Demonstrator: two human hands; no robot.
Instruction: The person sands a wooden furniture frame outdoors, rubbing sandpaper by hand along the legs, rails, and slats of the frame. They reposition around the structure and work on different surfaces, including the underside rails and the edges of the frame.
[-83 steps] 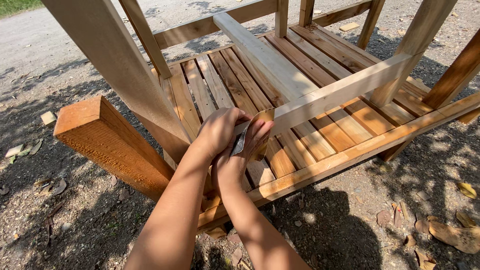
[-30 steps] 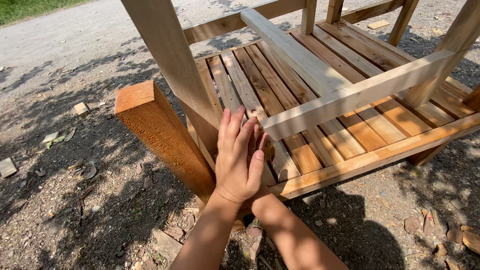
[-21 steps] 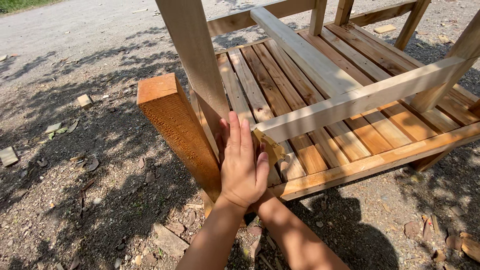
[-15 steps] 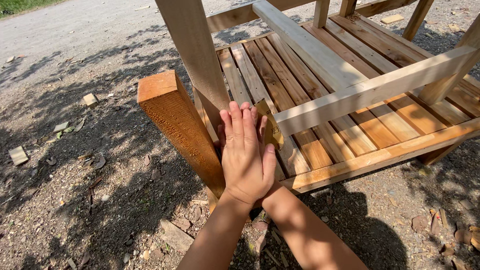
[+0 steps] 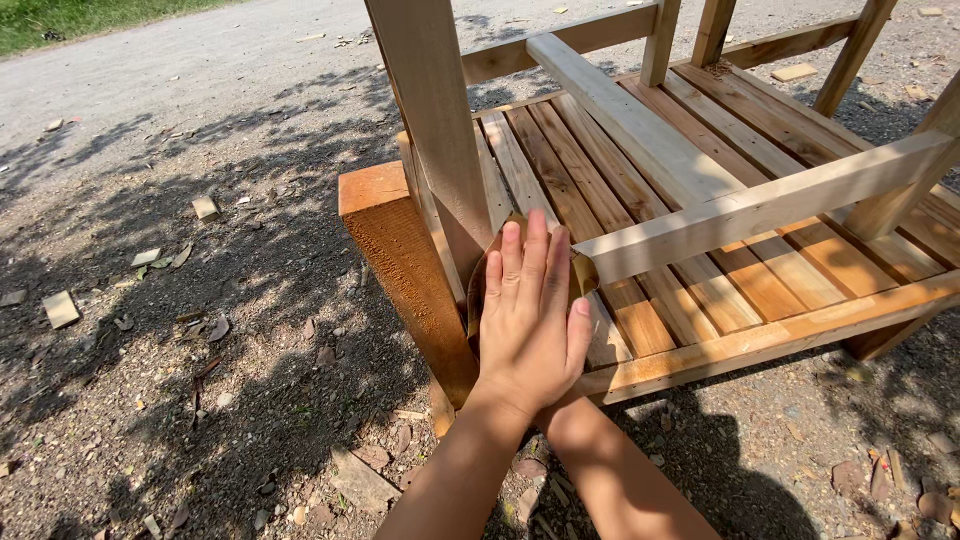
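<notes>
My left hand point(image 5: 528, 315) lies flat, fingers together, on a brown sheet of sandpaper point(image 5: 584, 272). It presses the sheet onto the slats of a wooden slatted seat frame point(image 5: 700, 290), right where a pale rail point(image 5: 760, 205) ends beside an upright post point(image 5: 440, 130). My right forearm point(image 5: 610, 470) runs up under the left hand. The right hand itself is hidden beneath it.
A thick reddish beam point(image 5: 400, 260) juts out on the left of the post. Around the frame is gravel ground with small wood offcuts point(image 5: 60, 308) and leaves. A grass strip point(image 5: 90, 15) lies at the far top left. More uprights point(image 5: 845, 60) stand at the back.
Earlier both hands were bunched at the rail's end. Now the left hand is spread flat over the sandpaper and has slid slightly along the slats; the right hand stays under it.
</notes>
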